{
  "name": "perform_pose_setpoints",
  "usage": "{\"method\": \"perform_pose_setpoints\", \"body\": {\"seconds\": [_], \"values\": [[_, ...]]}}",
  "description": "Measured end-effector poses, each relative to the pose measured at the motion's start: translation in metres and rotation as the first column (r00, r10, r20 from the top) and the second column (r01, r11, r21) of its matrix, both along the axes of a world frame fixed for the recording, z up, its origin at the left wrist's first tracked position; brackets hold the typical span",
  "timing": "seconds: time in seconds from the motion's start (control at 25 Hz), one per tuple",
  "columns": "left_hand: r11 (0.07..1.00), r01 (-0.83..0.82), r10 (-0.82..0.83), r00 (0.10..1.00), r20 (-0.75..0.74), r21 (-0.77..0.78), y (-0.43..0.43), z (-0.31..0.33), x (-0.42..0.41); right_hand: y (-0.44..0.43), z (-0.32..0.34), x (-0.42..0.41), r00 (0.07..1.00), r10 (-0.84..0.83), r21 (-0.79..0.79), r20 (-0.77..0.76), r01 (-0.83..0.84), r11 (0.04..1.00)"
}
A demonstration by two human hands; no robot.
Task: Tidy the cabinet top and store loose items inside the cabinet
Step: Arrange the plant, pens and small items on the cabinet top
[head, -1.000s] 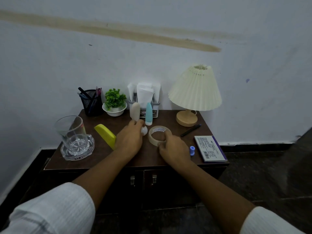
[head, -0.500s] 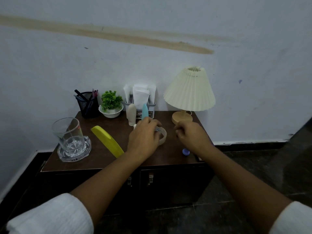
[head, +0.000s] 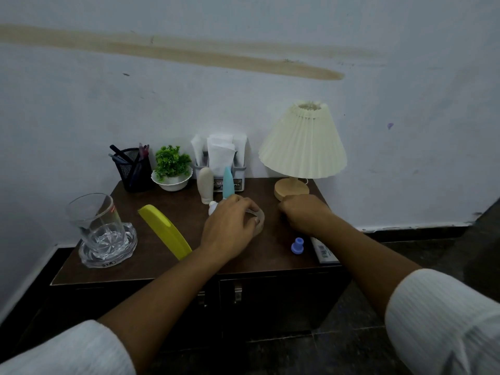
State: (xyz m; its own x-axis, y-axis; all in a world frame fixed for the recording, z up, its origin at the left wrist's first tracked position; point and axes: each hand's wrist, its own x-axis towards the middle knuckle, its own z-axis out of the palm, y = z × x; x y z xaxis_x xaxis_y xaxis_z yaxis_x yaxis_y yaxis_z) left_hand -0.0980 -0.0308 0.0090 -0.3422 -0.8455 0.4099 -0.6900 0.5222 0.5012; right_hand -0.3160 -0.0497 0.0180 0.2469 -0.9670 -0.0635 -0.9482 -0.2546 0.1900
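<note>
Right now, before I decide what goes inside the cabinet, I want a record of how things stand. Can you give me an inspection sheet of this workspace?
Surface: dark cabinet top, crowded; both doors below closed.
Job's things: tape roll, yellow comb, blue cap, booklet at the right edge, cream tube, blue tube, all on top.
Clutter: glass in a glass dish, pen holder, potted plant, tissue holder, lamp.
Hands: left hand grips the tape roll; right hand curled beside the lamp base, contents hidden.
Cables: thin loop by the lamp base, possibly its cord.
Surroundings: stained wall, dark floor.
</note>
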Motion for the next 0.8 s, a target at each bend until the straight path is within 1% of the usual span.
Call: {"method": "perform_pose_setpoints", "body": {"seconds": [0.04,0.12,0.2,0.24,0.28,0.32,0.36,0.4,0.44,0.48,0.52,0.56,0.6,0.8], "values": [[1.000,0.002,-0.001,1.000,-0.013,0.020,0.000,0.003,0.004,0.000,0.001,0.003,1.000,0.029,-0.008,0.011,-0.028,1.000],[0.999,-0.007,0.008,0.999,-0.035,0.049,0.001,0.009,0.013,0.006,0.008,0.012,0.990,0.090,-0.074,0.110,-0.082,0.994],[0.998,-0.019,0.024,0.997,-0.067,0.068,0.005,0.014,0.024,0.019,0.020,0.026,0.957,0.178,-0.222,0.228,-0.126,0.967],[0.997,-0.019,0.026,0.995,-0.093,0.079,0.007,0.018,0.028,0.028,0.028,0.034,0.925,0.215,-0.290,0.312,-0.123,0.949],[0.996,-0.010,0.022,0.991,-0.129,0.093,0.010,0.023,0.033,0.037,0.039,0.043,0.865,0.239,-0.332,0.442,-0.090,0.939],[0.994,0.012,0.006,0.986,-0.169,0.107,0.014,0.029,0.038,0.045,0.051,0.053,0.767,0.241,-0.339,0.595,-0.032,0.940],[0.992,0.044,-0.019,0.978,-0.207,0.116,0.019,0.037,0.043,0.053,0.065,0.064,0.633,0.229,-0.317,0.739,0.026,0.948],[0.990,0.078,-0.048,0.971,-0.233,0.122,0.023,0.046,0.049,0.059,0.080,0.076,0.480,0.200,-0.266,0.854,0.072,0.961],[0.986,0.104,-0.069,0.966,-0.247,0.128,0.025,0.056,0.054,0.063,0.095,0.086,0.327,0.163,-0.203,0.931,0.094,0.975],[0.984,0.118,-0.082,0.965,-0.249,0.133,0.027,0.068,0.061,0.064,0.110,0.097,0.198,0.130,-0.151,0.972,0.094,0.984],[0.984,0.120,-0.087,0.968,-0.235,0.132,0.027,0.079,0.068,0.064,0.123,0.106,0.096,0.108,-0.116,0.990,0.083,0.990],[0.987,0.109,-0.082,0.974,-0.210,0.121,0.027,0.092,0.078,0.062,0.135,0.117,0.033,0.101,-0.103,0.994,0.069,0.992],[0.990,0.088,-0.066,0.981,-0.183,0.110,0.026,0.104,0.088,0.059,0.145,0.127,0.003,0.106,-0.106,0.994,0.061,0.993],[0.993,-0.096,0.097,0.995,-0.012,0.075,0.001,0.146,0.152,0.030,0.172,0.181,-0.068,0.191,-0.186,0.979,0.068,0.980]]}}
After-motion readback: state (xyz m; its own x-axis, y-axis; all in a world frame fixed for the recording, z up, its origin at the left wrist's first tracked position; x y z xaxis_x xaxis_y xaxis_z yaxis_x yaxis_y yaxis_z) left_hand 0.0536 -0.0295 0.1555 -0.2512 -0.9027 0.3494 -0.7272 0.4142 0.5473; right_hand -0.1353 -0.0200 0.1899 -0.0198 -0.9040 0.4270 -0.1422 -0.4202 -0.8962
